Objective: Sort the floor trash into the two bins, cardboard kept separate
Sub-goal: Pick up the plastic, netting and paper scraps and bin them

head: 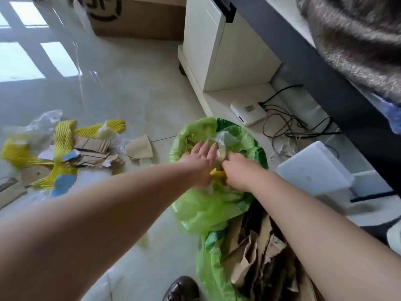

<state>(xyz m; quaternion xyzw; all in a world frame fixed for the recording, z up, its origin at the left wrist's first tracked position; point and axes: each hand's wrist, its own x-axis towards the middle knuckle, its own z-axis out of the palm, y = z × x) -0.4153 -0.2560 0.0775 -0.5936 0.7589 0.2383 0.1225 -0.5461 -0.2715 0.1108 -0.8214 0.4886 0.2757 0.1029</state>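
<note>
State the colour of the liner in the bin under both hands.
Light green liner, with darker green print; seen in the head view.

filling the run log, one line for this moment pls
left hand open over far green bin | right hand gripping plastic scrap | near bin holds cardboard

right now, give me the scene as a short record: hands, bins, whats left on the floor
left hand: fingers spread, over the far bin
right hand: curled round yellow and clear plastic scraps
far bin: green liner, holds plastic scraps
near bin: green liner, holds brown cardboard
floor pile: yellow foam netting, torn cardboard, clear plastic, blue scraps, left of the bins
large cardboard box: by the far wall
</note>
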